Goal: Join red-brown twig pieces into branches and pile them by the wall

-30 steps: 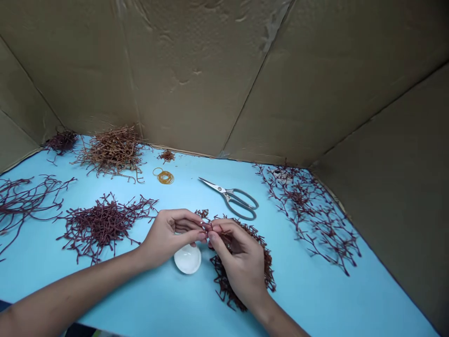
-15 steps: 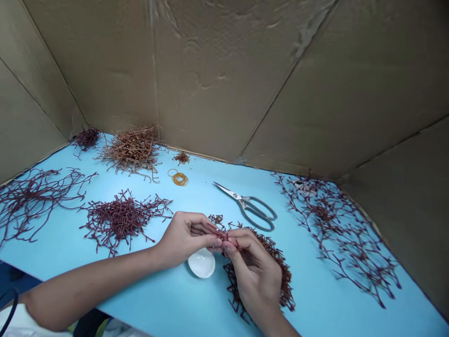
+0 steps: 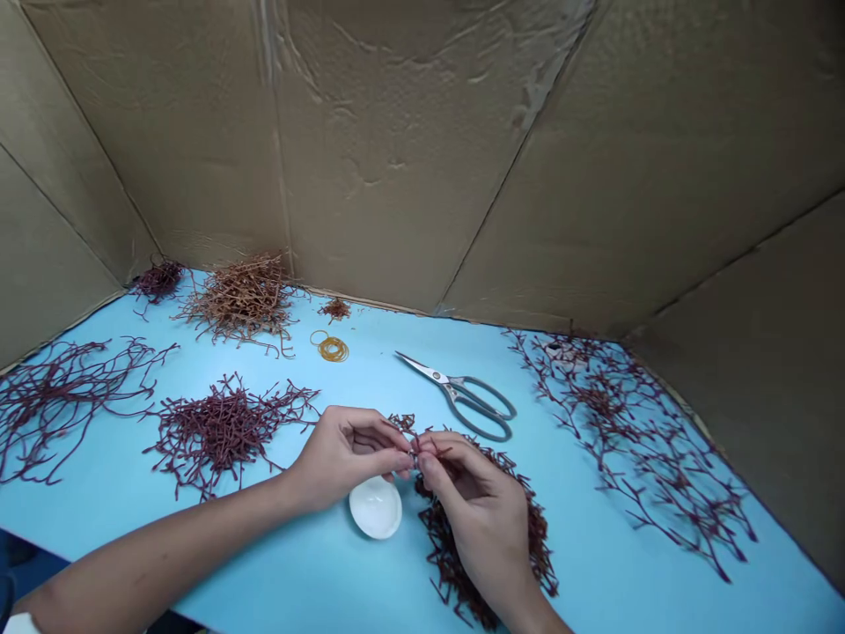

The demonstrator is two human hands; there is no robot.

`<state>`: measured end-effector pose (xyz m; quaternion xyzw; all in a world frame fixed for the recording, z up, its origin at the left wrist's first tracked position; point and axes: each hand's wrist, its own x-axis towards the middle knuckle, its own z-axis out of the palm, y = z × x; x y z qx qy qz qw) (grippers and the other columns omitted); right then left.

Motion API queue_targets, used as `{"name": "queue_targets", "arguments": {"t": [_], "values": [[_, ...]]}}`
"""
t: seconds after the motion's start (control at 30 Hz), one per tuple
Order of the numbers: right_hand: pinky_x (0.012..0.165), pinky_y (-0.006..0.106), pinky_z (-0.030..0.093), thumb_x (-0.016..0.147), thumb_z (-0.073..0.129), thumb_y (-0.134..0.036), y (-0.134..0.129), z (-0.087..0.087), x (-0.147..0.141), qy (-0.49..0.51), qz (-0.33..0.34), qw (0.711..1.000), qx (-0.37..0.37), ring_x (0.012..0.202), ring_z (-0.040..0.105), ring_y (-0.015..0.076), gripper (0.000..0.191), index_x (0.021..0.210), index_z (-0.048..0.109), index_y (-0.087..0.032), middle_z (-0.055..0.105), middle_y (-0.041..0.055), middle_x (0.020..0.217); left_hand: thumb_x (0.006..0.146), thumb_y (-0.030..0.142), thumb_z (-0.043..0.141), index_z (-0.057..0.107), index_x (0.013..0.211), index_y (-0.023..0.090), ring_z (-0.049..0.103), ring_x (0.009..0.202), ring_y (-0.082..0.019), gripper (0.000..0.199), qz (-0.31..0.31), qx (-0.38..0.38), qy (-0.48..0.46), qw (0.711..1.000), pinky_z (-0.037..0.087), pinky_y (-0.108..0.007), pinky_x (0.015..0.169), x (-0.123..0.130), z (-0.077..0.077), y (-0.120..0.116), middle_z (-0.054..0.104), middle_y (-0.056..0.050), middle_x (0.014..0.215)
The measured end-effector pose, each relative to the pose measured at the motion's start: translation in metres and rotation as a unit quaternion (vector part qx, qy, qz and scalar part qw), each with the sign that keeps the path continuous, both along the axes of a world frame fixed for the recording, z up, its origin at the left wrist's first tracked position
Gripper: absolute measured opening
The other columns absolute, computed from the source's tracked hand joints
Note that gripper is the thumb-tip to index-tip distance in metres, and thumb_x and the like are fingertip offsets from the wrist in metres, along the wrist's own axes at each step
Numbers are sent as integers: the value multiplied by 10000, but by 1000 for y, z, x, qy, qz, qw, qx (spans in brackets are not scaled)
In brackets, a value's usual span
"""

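Observation:
My left hand [image 3: 353,453] pinches with thumb and fingertips, meeting the fingertips of my right hand [image 3: 481,515], which is also closed in a pinch. Between them is a small reddish-brown twig piece [image 3: 444,450], one end showing over the right fingers; the rest is hidden. Just below the left fingers sits a small white dish [image 3: 375,509]. Under and around my right hand spreads a pile of short brown twig pieces [image 3: 540,537]. Grey-handled scissors [image 3: 455,394] lie beyond the hands, blades pointing left.
At the left are a dark twig pile [image 3: 228,429] and long loose stems [image 3: 59,396]. Farther back lie a lighter brown heap [image 3: 241,299], a small dark bunch [image 3: 158,280] and yellow rubber bands [image 3: 334,350]. Branching twigs [image 3: 666,458] cover the right. Cardboard walls [image 3: 396,176] enclose the blue tabletop [image 3: 317,572].
The view has shifted slightly. My hands remain together at the fingertips, and a twig end now shows more plainly above my right fingers.

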<state>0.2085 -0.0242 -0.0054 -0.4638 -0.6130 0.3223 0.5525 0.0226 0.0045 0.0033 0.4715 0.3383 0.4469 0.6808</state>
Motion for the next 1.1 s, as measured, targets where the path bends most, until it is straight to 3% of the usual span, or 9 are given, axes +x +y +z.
{"name": "queue_targets", "arguments": {"t": [0.27,0.47,0.73,0.87,0.97,1.1], "values": [[745,273,631,955,767,-260,-5,0,-2,15,6,1000,17,835,707,179,152,808,736,-234,724,52,882,741,315,952,825,837,140,812,725,-202,236,22,-7,-12,1000,685,-316,755,4,0,-9,836,-83,806],[701,309,648,954,764,-300,-5,1,-5,50,19,998,-40,809,704,187,149,827,755,-222,737,67,911,775,327,926,815,862,150,817,757,-211,226,33,27,25,999,695,-318,742,0,-1,-9,839,-89,861],[746,330,668,890,803,-287,-2,3,-12,93,6,992,-82,873,751,196,61,872,774,-236,782,50,969,801,246,901,723,1113,170,806,732,-169,368,29,33,62,997,670,-264,749,-1,1,-2,830,-34,844],[786,342,657,910,797,-342,-1,5,-11,87,-14,993,-74,907,750,202,126,871,740,-237,774,51,970,816,276,898,701,1248,159,810,800,-186,489,18,89,111,990,647,-260,752,-6,1,7,835,-51,891],[738,333,632,927,793,-372,0,9,-3,78,-53,994,-49,850,724,191,178,842,715,-236,748,49,913,879,314,849,739,1217,155,797,832,-187,389,22,170,209,963,609,-253,721,-19,5,20,835,-69,932],[659,305,592,924,792,-339,4,12,7,74,-49,995,-40,744,670,157,191,795,705,-228,721,32,856,991,279,713,803,1041,191,765,827,-175,135,28,308,382,871,570,-280,734,-38,10,36,836,-54,953]]}}
